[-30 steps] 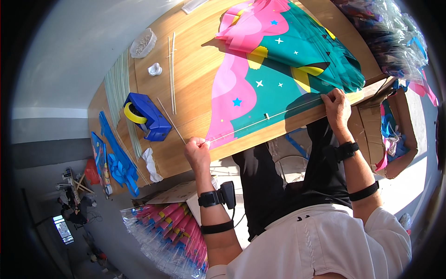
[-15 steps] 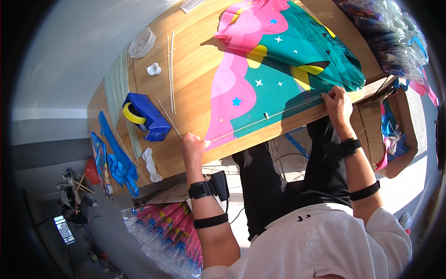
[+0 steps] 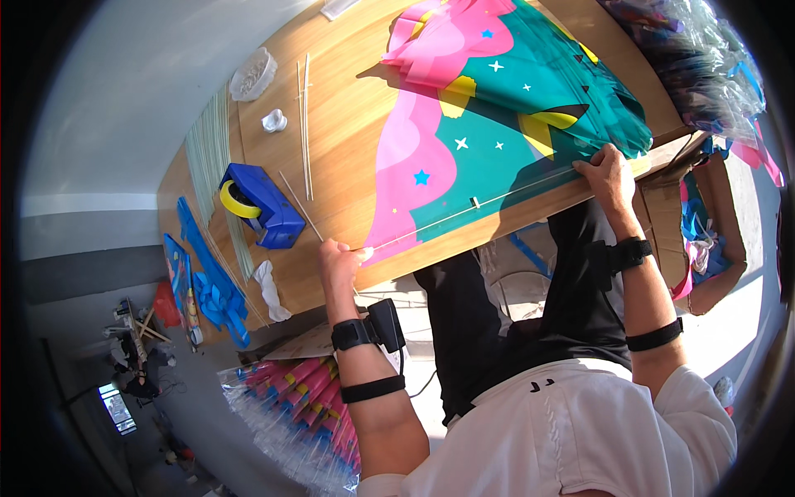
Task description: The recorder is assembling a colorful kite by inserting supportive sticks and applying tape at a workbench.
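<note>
"Where is the printed sheet (image 3: 489,157) spread?"
"Across the upper centre, with a thin rod (image 3: 447,218) laid along its lower edge."
"And held?"
"The rod's left end is pinched by the left hand (image 3: 338,265), its right by the right hand (image 3: 611,178)."

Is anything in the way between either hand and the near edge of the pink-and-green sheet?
Nothing visible: the left hand is at the left end of the sheet's near edge, the right hand at its right end. The tape dispenser stands off left.
</note>
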A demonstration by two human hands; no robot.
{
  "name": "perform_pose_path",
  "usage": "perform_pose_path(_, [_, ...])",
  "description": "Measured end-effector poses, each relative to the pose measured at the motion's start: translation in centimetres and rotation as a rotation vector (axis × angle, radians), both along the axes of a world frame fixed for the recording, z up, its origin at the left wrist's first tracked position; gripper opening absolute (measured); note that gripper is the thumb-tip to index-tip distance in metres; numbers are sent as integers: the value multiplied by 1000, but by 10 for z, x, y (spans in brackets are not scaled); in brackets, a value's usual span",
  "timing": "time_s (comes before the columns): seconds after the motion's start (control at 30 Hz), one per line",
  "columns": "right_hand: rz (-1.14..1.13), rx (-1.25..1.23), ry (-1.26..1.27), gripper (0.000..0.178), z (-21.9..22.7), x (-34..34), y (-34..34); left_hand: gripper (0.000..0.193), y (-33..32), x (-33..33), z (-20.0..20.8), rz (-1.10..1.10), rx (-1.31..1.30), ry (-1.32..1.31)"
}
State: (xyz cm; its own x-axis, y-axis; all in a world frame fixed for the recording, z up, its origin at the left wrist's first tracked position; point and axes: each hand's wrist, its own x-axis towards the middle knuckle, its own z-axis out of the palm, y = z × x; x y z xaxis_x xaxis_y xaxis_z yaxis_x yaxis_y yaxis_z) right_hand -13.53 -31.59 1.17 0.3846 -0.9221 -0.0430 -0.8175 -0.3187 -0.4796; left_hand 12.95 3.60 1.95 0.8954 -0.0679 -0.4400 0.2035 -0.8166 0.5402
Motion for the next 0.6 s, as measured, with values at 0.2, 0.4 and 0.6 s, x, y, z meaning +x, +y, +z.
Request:
perform_pose_path(0.2, [35,8,-137,25,-6,-7,0,30,15,-9,-9,108,-153,-100])
perform_pose_path(0.4, [580,-371,-221,45,20,-10,55,55,-20,-88,-2,-511,53,-905])
perform_pose_path(0.6, [864,-273,-37,84,14,6,93,72,-63,-131,-5,-878,112,-701])
